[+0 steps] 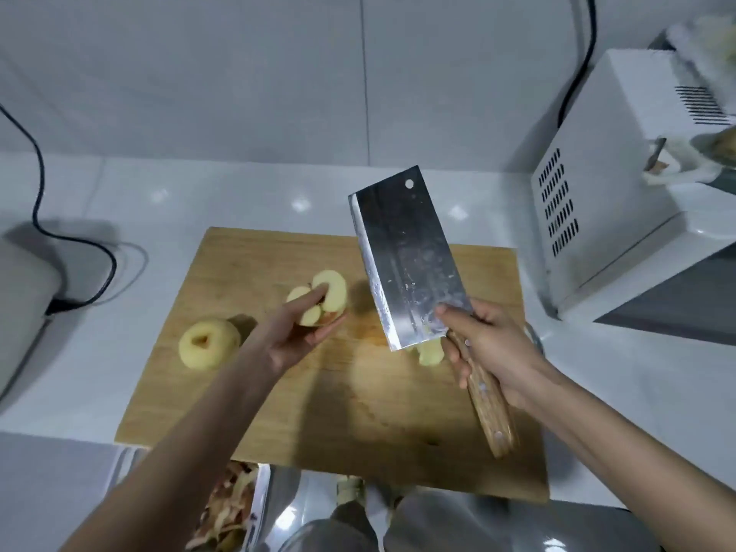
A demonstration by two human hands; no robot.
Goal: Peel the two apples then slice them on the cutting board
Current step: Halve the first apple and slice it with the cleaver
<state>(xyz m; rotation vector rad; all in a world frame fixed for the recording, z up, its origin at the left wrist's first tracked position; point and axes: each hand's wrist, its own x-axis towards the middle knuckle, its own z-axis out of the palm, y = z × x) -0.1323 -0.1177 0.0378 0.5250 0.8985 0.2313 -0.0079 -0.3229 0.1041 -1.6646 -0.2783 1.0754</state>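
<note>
A wooden cutting board (278, 412) lies on the white counter. A whole peeled apple (208, 343) sits at its left part. My left hand (296, 332) holds cut pieces of a peeled apple (333, 288) above the middle of the board, fingers and thumb round them. My right hand (490, 348) grips the wooden handle of a cleaver (406, 256), whose blade is raised and points away from me. A small apple piece (431, 352) lies on the board just below the blade's heel, partly hidden by it.
A white microwave (621, 201) stands at the right, close to the board's edge. A black cable (79, 280) trails over the counter at the left beside a grey appliance (20, 312). Apple peels (231, 507) fill a tray below the board's near edge.
</note>
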